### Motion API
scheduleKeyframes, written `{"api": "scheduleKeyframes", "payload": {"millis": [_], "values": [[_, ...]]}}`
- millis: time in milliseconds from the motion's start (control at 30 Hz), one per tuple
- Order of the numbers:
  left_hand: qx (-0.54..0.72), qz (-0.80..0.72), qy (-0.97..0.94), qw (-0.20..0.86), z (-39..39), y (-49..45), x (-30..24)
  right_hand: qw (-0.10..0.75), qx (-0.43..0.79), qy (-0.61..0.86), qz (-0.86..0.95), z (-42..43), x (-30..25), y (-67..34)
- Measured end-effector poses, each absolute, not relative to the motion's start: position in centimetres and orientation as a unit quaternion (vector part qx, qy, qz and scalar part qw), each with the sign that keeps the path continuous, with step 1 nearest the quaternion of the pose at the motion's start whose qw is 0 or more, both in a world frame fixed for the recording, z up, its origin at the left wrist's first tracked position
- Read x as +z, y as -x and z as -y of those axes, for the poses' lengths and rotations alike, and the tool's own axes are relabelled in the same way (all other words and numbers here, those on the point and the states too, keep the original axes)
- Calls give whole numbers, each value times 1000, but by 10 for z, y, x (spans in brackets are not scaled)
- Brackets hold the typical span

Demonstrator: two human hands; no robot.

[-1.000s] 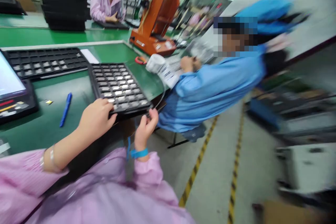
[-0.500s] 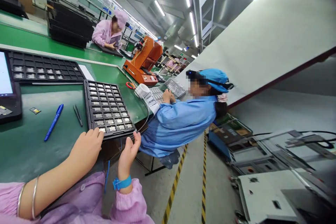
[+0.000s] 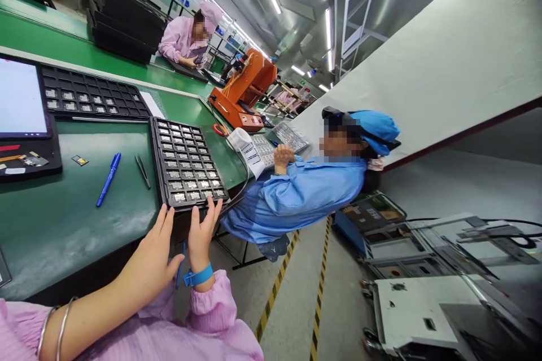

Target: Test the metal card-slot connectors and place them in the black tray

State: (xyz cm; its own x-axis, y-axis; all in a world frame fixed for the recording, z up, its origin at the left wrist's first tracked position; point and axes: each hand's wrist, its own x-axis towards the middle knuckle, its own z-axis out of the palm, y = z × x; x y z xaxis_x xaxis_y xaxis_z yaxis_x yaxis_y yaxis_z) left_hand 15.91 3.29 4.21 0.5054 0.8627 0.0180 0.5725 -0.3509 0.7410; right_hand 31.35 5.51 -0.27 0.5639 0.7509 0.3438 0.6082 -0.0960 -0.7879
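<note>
A black compartment tray [image 3: 185, 161] full of small metal parts lies on the green bench [image 3: 63, 220], its near end at the bench edge. My left hand [image 3: 152, 262] has its fingers stretched out, the tips just short of the tray's near left corner. My right hand [image 3: 202, 232], with a blue wrist strap, is open too, its fingertips touching the tray's near edge from below. Neither hand holds anything.
A blue pen [image 3: 108, 178], black tweezers [image 3: 143, 170] and a small chip [image 3: 79, 160] lie left of the tray. A second tray [image 3: 91, 98] and a lit tablet [image 3: 21, 104] sit further back. A co-worker in blue [image 3: 309, 194] sits to the right by an orange machine [image 3: 243, 93].
The view swung up and settled. My left hand slid off the tray's near corner and opened. My right hand let go of the tray's edge and spread its fingers.
</note>
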Motion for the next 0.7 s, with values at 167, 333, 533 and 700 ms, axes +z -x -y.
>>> {"api": "scheduleKeyframes", "payload": {"millis": [167,333,533,700], "values": [[260,-470,-723,434,-33,-162,44,457,73,745,480,-53,4,-317],[267,-461,-696,481,-37,-155,52,397,18,754,522,-53,15,-313],[266,-491,-638,531,-38,-147,48,311,-38,651,691,-57,43,-297],[268,-476,-654,524,-38,-147,46,277,-24,632,723,-65,48,-299]]}}
